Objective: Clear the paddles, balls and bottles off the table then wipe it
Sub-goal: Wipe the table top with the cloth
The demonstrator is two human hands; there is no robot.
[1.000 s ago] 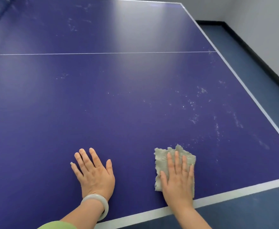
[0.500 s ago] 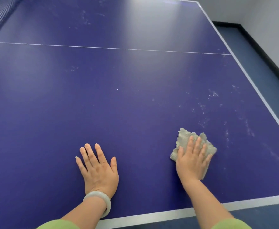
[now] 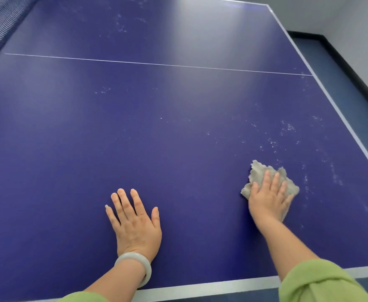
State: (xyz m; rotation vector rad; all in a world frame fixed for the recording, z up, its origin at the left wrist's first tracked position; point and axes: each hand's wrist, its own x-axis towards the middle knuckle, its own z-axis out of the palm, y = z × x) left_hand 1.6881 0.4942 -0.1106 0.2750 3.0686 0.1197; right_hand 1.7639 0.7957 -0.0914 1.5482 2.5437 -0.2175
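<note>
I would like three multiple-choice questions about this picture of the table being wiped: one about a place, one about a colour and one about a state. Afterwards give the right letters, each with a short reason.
1. Where is the grey cloth?
A) under the right hand, on the table
B) hanging on the net
C) on the floor

2. What colour is the bracelet?
A) red
B) pale, whitish-green
C) black

3. How is the left hand?
A) curled in a fist
B) gripping a bottle
C) flat on the table, fingers straight

Answers:
1 A: the fingers of the right hand press the cloth onto the table.
2 B: the band at the left wrist is pale and milky.
3 C: the palm is down, the fingers are spread, and it holds nothing.
</note>
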